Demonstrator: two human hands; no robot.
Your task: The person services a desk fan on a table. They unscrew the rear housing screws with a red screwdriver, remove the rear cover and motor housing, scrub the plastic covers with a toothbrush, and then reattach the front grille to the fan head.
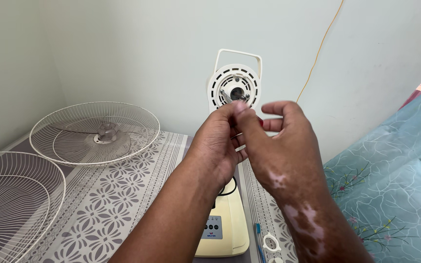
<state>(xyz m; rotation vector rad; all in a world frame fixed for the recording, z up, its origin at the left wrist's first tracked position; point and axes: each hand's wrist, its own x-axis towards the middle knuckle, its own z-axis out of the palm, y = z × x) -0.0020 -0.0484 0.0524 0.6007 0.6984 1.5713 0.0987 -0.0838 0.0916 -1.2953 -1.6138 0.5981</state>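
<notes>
Both hands at the fan motor, blade and grilles off.
Fan motor (235,90) stands upright on its cream base (225,226) on the counter (118,204), by the wall. Left hand (218,143) pinches fingertips just in front of the shaft; what's pinched is too small to tell. Right hand (283,146) touches it, grip curled, something red barely showing. Two wire grilles (93,134) lie left, blade in the far one. White ring nut (271,242) near base. Bed (395,185) on right.
</notes>
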